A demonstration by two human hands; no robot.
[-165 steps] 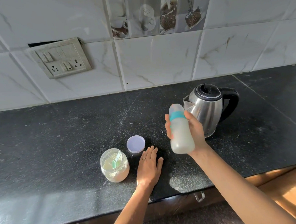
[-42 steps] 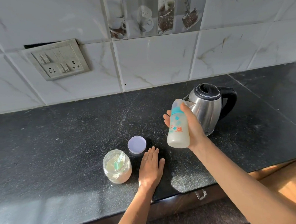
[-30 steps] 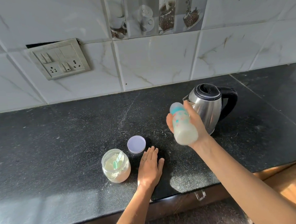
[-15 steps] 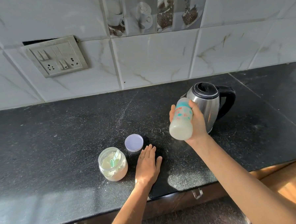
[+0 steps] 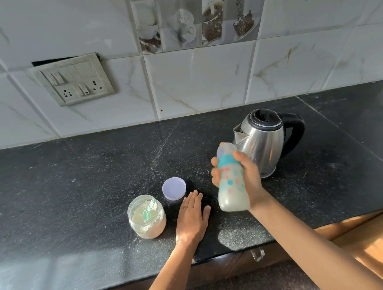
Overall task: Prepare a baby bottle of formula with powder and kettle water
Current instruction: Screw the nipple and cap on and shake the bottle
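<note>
My right hand [image 5: 249, 181] grips a capped baby bottle [image 5: 231, 182] with a teal collar, held upright in the air above the black counter [image 5: 77, 184], with milky liquid inside. Behind it stands a steel kettle [image 5: 265, 141] with a black handle, lid closed. My left hand [image 5: 192, 215] lies flat on the counter, fingers together, holding nothing. Left of that hand sits an open jar of formula powder [image 5: 147, 219] with a green scoop inside. The jar's lilac lid [image 5: 174, 188] lies just beyond my left fingertips.
A tiled wall runs along the back of the counter, with a switch and socket panel [image 5: 74, 80] at upper left. The counter's front edge runs below my arms, with drawer handles [image 5: 257, 253] under it. Sunlight falls on the floor at lower right.
The bottle in my right hand has swung between tilted and upright positions in front of the kettle. My left hand has stayed flat on the counter.
</note>
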